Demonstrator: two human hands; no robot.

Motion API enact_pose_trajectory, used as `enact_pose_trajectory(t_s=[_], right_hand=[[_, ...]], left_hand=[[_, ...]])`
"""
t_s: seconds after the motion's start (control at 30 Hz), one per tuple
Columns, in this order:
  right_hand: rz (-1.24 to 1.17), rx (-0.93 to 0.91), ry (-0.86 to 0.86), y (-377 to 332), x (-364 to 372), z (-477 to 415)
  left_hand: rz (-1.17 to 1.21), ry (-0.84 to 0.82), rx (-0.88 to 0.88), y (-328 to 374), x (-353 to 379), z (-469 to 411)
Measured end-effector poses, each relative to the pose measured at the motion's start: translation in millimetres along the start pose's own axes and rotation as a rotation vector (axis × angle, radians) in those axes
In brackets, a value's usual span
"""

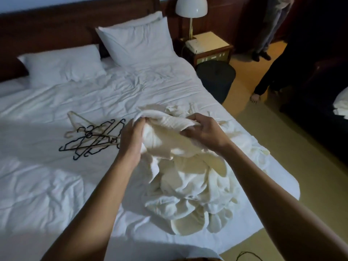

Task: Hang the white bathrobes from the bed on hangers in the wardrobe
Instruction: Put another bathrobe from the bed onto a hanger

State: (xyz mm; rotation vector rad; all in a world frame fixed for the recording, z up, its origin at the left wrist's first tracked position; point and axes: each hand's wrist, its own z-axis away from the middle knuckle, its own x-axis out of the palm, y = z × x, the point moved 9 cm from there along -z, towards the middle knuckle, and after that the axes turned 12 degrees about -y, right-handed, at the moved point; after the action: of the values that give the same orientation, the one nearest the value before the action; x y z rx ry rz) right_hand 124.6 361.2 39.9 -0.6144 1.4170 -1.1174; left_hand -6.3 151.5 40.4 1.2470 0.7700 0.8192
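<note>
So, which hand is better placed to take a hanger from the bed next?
The left hand, probably. It grips the bathrobe right beside the pile of hangers, which lies to its left on the bed. The right hand grips the bathrobe on the far side.

Your white bathrobe [180, 166] sits crumpled in a heap near the right edge of the bed [56, 185]; black and cream hangers [92, 140] lie tangled just left.

Both bare forearms reach from the bottom of the frame toward its centre. The left grip [132, 133] and right grip [204, 131], near each other, each clutch the crumpled white towelling bathrobe [165, 127] with curled fingers.
</note>
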Motion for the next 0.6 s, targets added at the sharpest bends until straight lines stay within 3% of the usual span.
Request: enact_pose_trajectory(t_s=[0.1,0.2,0.33,0.47,0.53,0.6], right_hand=[[0.307,0.077,-0.113,-13,30,-1],[0.504,0.184,-0.015,-4,48,8],[0.384,0.123,0.194,-33,75,16],[0.065,0.033,0.320,-95,115,2],[-0.010,0.050,0.254,-126,147,-4],[0.147,0.089,0.053,-155,187,-10]], left_hand=[[0.079,-0.061,0.096,54,-34,14],[0.261,-0.093,0.089,80,-77,34],[0.286,-0.185,0.126,105,-149,52],[0.318,-0.189,0.166,121,-221,69],[0.364,-0.174,0.183,129,-249,80],[0.396,-0.188,0.233,143,-272,92]])
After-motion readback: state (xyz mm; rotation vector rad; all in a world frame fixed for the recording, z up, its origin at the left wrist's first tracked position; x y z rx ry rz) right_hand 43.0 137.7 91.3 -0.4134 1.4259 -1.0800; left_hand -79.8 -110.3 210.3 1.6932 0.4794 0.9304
